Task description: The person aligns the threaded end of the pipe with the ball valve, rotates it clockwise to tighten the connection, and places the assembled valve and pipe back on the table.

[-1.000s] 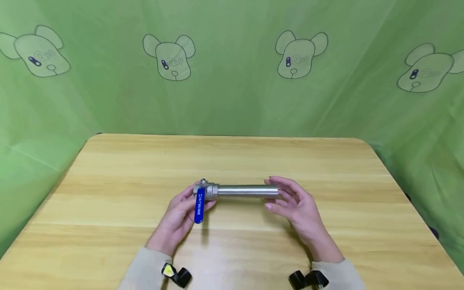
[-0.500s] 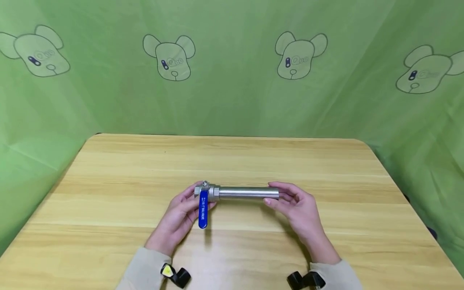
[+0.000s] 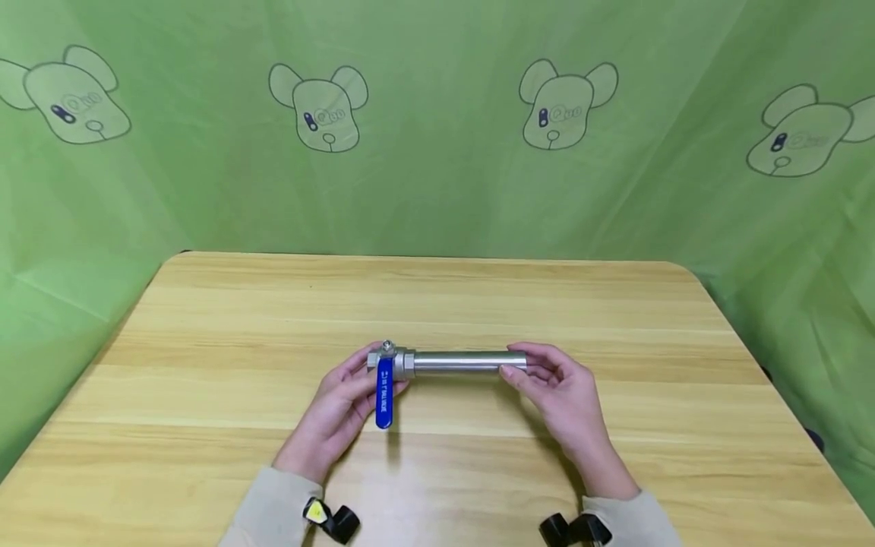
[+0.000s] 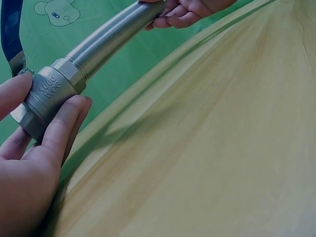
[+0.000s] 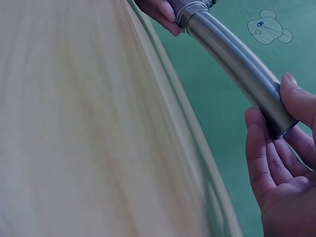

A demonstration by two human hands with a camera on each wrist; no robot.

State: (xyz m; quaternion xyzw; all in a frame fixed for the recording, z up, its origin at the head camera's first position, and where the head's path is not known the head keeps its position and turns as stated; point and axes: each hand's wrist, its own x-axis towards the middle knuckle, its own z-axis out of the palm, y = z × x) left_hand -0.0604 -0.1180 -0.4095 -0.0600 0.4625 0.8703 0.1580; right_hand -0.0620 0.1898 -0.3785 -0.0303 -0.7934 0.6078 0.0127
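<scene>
A steel ball valve (image 3: 403, 363) with a blue lever handle (image 3: 385, 395) is joined to a straight metal pipe (image 3: 465, 362). My left hand (image 3: 335, 406) grips the valve body, thumb on one side and fingers curled under the other. Raised lettering on the body (image 4: 49, 89) shows in the left wrist view. At the pipe's far end, my right hand (image 3: 563, 391) pinches the tube between thumb and fingers; the open pipe end (image 5: 284, 132) lies between them in the right wrist view. Valve and pipe are held level above the table, with the lever pointing toward me.
The wooden table (image 3: 437, 296) spreads beneath both hands, its rounded back corners in view. Behind it hangs a green cloth (image 3: 437, 182) printed with bear heads. Black camera mounts (image 3: 335, 523) sit on both wrists, by the light sleeves.
My right hand has closed its thumb and fingers onto the pipe end, where they stood apart before. The lever has swung slightly to the right, and the valve has shifted slightly right.
</scene>
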